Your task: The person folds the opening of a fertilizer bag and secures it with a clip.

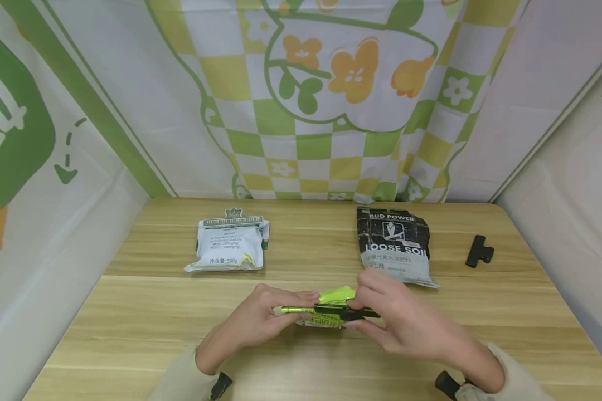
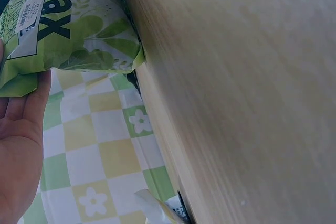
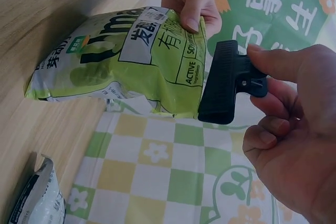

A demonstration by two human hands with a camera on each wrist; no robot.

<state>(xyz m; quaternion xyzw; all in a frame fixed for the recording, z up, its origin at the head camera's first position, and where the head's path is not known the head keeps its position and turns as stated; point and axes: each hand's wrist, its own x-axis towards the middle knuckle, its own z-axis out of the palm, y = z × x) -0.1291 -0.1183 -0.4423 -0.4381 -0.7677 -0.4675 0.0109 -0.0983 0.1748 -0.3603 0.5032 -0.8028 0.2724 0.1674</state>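
A green-and-white bag (image 3: 110, 56) stands upright on the table at front centre, its top folded into a flat edge. My left hand (image 1: 261, 314) pinches one end of that edge between thumb and fingers. In my right hand (image 1: 403, 317) is a black clip (image 3: 219, 82), pinched by its handles between thumb and index finger. The clip's long jaw sits right at the bag's top edge in the right wrist view. The right hand's other fingers are curled below the clip.
Behind to the left lies a white bag (image 1: 231, 248) with a piano-patterned clip (image 1: 233, 220) along its top. A black-and-grey bag (image 1: 393, 245) lies behind my right hand. Farther right is another black clip (image 1: 479, 252). Printed curtains (image 1: 326, 139) hang behind the wooden table (image 1: 130, 323).
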